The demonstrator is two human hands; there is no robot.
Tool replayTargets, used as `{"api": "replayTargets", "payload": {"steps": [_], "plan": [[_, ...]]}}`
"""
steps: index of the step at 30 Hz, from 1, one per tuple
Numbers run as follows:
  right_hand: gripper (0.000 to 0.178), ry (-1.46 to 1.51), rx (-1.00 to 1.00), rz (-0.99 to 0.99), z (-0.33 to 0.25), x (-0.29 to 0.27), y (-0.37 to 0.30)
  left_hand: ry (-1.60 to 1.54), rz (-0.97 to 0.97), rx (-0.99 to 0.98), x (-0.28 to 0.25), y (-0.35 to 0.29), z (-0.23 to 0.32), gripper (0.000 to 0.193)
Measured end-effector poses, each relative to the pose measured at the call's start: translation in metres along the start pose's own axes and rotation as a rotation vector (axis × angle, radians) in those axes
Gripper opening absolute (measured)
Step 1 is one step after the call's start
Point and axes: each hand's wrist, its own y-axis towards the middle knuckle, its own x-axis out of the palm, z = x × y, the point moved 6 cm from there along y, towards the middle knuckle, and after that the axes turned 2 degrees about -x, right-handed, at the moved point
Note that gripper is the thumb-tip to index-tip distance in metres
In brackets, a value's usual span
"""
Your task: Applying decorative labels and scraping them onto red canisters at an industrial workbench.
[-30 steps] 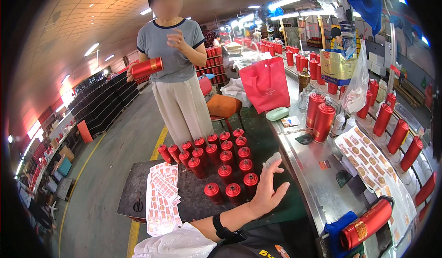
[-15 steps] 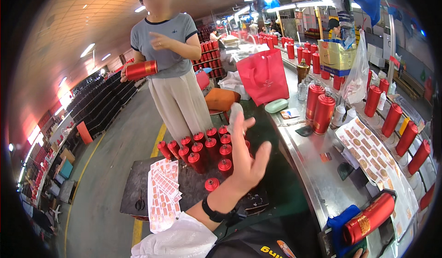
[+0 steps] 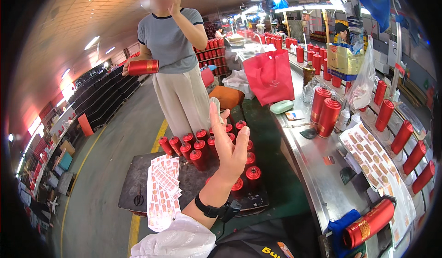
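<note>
My left hand point(image 3: 230, 154) is raised above a low dark table, its fingers stretched out and holding nothing. A pale covering sits on one fingertip. A black band is round the wrist, below a white sleeve. Beneath and behind the hand, several red bottles point(image 3: 196, 159) stand upright on the low table. At lower right, a red bottle point(image 3: 369, 222) lies tilted on a blue cloth point(image 3: 340, 226) at the bench's near end. Under it, a sliver of my right hand point(image 3: 359, 254) shows at the lower edge, its fingers mostly hidden.
Sticker sheets point(image 3: 162, 198) and black scissors point(image 3: 138, 199) lie on the low table point(image 3: 131, 182). On the metal bench point(image 3: 306, 166) are a red bag point(image 3: 269, 76), a green soap box point(image 3: 282, 107), red bottles and another sticker sheet point(image 3: 368, 150). A person ahead holds a red bottle point(image 3: 143, 67).
My left hand has shifted left and turned slightly, fingers still outstretched. The person ahead has lifted a free hand from the chest to the face. The view has swung a little.
</note>
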Motion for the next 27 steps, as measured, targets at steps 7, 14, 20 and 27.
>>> {"api": "replayTargets", "payload": {"steps": [7,14,20,27], "plan": [[0.051,0.022,0.003,-0.016,0.004,-0.001,0.001,-0.012,0.005,0.077,-0.007,0.009,0.011,0.077],[0.05,-0.069,-0.049,-0.005,-0.006,-0.002,0.0,0.032,-0.01,0.016,-0.01,-0.003,0.008,0.077],[0.052,-0.092,-0.039,-0.022,-0.007,-0.001,0.0,0.027,0.036,0.081,-0.02,0.0,0.006,0.076],[0.051,-0.067,-0.05,-0.002,-0.002,-0.003,0.005,0.029,0.03,-0.038,-0.022,-0.014,-0.009,0.076]]}}
